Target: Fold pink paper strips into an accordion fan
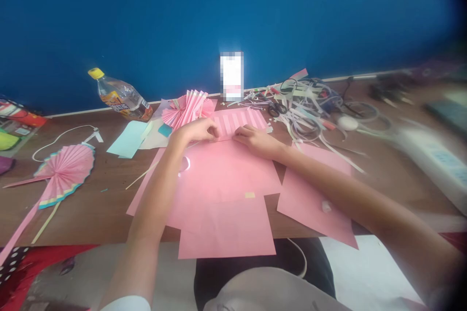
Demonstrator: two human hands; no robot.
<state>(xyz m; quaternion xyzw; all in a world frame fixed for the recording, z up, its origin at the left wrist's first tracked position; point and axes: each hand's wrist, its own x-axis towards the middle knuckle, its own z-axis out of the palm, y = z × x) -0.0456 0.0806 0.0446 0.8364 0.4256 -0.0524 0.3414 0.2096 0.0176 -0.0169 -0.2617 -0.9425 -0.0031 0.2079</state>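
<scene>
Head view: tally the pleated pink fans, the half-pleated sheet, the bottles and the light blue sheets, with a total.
Pleated pink fans: 2
Half-pleated pink sheet, held by left hand and right hand: 1
Plastic bottle: 1
Light blue sheet: 1
Total: 5

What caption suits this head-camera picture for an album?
Left hand and right hand pinch a pleated pink sheet on a table, a paper fan at left, paper scraps at right.
</scene>
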